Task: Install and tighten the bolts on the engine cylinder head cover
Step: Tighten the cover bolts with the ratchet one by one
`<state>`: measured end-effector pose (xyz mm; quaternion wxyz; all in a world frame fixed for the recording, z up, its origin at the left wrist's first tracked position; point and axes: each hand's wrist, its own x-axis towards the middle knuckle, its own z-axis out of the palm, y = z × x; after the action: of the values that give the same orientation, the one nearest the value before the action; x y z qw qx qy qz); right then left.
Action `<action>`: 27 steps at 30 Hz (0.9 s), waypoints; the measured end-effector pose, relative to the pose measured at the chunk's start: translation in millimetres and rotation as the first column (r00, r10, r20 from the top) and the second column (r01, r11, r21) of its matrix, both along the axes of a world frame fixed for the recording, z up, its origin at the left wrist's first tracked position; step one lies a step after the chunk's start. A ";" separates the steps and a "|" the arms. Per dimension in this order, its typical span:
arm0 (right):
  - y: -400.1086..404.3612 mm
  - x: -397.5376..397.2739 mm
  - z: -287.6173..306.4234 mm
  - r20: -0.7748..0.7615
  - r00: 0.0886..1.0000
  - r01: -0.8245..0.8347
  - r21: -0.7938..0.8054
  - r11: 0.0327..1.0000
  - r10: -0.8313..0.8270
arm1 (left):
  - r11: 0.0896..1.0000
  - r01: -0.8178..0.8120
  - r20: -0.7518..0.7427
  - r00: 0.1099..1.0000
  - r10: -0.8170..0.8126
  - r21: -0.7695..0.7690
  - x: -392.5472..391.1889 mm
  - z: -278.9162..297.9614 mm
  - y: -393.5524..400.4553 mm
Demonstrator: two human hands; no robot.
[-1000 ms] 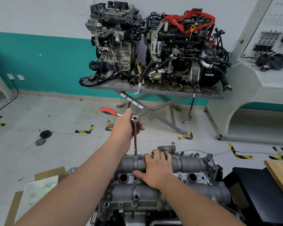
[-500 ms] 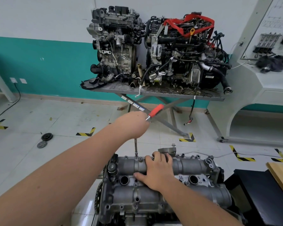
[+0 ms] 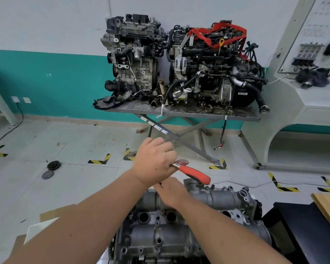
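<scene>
Slippage of the socket off the bolt head is judged the main risk: the ratchet [image 3: 193, 173] is gripped near its head by the left hand [image 3: 153, 161], whose arm hides the extension and bolt. The right hand [image 3: 171, 191] lies below on the cylinder head cover [image 3: 215, 199], its fingers hidden, so its grip cannot be told. A slip could strike those knuckles or round the bolt.
</scene>
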<state>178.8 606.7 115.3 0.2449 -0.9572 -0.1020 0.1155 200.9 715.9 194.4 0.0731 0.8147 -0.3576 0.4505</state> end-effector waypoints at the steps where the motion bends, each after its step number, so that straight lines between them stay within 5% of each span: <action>1: 0.4 0.3 -0.6 0.020 1.000 0.006 -0.025 1.000 -0.006 | 0.999 -0.011 -0.009 1.000 0.011 -0.036 0.7 -1.5 -0.2; 4: 3.4 -1.7 -8.2 0.009 0.999 0.052 0.024 0.998 -0.052 | 0.984 -0.062 -0.097 0.994 0.046 -0.165 0.1 -8.7 -0.5; 6: 4.3 -1.7 -7.9 -0.029 0.995 0.102 0.099 0.990 -0.100 | 0.927 -0.068 -0.298 0.953 -0.049 -0.370 -6.4 -15.3 -4.1; 8: 2.4 1.8 -5.8 -0.014 0.998 0.055 0.023 0.998 -0.054 | 0.772 -0.105 -0.467 0.844 -0.263 -0.626 -15.7 -20.9 -9.9; 11: 0.8 2.9 -2.9 -0.033 0.999 0.024 -0.036 0.999 -0.025 | 0.501 -0.242 -0.487 0.752 -0.444 -0.831 -25.7 -24.8 -19.7; 15: -0.5 3.9 -6.5 -0.033 0.999 0.029 -0.045 0.999 -0.030 | 0.171 -0.448 -0.433 0.589 -0.682 -0.878 -22.4 -19.3 -26.4; 19: -0.1 4.8 -5.7 -0.010 1.000 0.017 -0.031 0.999 -0.017 | 0.025 -0.611 -0.379 0.458 -0.804 -0.791 -11.0 -16.2 -14.8; 21: 0.5 4.5 -6.4 -0.010 1.000 0.019 -0.023 1.000 -0.019 | 0.044 -0.674 -0.413 0.399 -0.818 -0.738 -4.4 -11.2 -5.8; 27: -1.8 9.5 -4.4 -0.081 0.997 -0.002 0.022 1.000 0.004 | 0.399 -0.621 -0.596 0.140 -0.790 -0.675 -2.9 3.9 9.1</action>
<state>188.3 604.9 110.9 0.2590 -0.9489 -0.0946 0.1535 198.0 725.1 198.4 0.7492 0.6528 0.0380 -0.1055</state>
